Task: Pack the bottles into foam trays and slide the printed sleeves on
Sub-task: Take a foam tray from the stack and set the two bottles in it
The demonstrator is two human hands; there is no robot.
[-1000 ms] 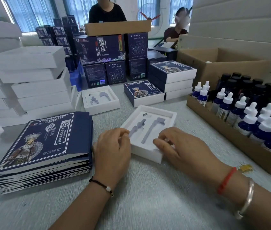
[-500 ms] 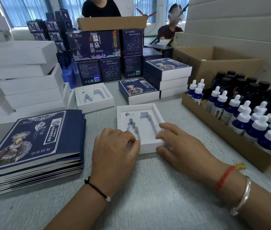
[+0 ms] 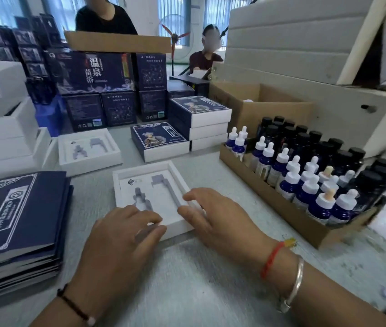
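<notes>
My arms are bare to the frame's edge — no sleeves showing. On my left hand (image 3: 118, 237) side, a thin dark cord with one pale bead circles the wrist. Behind my right hand (image 3: 220, 218), a red string sits nearest the knuckles — then a plain silver bangle.

The single view comes from a camera worn on the person's head, looking forward and down across the table (image 3: 187, 291). It sits close above the white foam tray (image 3: 125, 185), which lies just below the middle of the picture, with both forearms entering from the bottom edge toward it. Left of the tray, the stack of printed sleeves (image 3: 17, 220) is cut by the frame edge; right of it, the cardboard tray of bottles (image 3: 281, 208) runs off to the side (wide-angle bending shows there). Beyond the tray, stacked boxes and windows fill the top.
</notes>
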